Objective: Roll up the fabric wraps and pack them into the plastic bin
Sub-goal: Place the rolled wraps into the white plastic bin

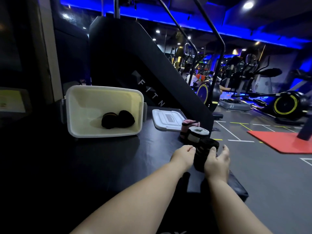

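Fabric wrap [206, 150], black and rolled thick, stands on the surface [118, 157] at four o'clock from the plastic bin [104, 88], left grip [184, 156] pinching its side, right grip [217, 162] clasped round it. Tight turns and flush edges should let it nest beside the two rolls [118, 119] inside.

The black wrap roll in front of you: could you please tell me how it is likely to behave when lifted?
The black wrap roll is wound fabric, so probably light and soft, yielding under the right hand. Its round shape may let it roll if laid sideways. A loose grip could let it unwind.
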